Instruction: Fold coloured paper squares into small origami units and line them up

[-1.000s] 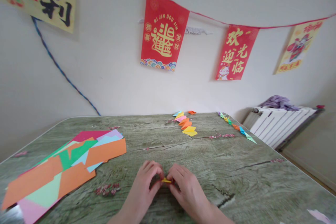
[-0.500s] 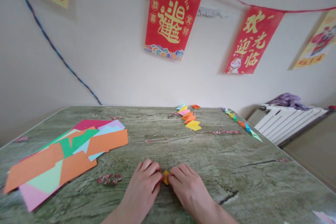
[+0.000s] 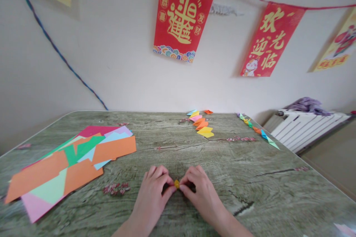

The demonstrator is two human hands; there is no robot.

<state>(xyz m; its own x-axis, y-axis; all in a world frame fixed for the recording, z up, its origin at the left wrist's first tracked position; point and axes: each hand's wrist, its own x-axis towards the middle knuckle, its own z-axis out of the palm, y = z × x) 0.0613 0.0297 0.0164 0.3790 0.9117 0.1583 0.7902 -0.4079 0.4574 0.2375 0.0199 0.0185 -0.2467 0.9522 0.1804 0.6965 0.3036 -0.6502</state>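
Note:
My left hand [image 3: 152, 194] and my right hand [image 3: 198, 194] meet at the near middle of the table [image 3: 250, 177]. Both pinch a small folded yellow paper piece [image 3: 176, 184] between their fingertips, just above the tabletop. Only a small bit of the paper shows between the fingers; the rest is hidden by them. Both hands have curled fingers.
A loose stack of coloured paper sheets [image 3: 69, 164] lies at the left. A row of folded paper pieces [image 3: 201, 124] sits at the far middle, and another chain of folded pieces [image 3: 258, 131] runs along the far right edge. A white radiator [image 3: 308, 126] stands right. Red banners [image 3: 183, 14] hang on the wall.
The fingers of both hands have curled up more around the yellow paper, which now shows smaller. The view has tilted slightly.

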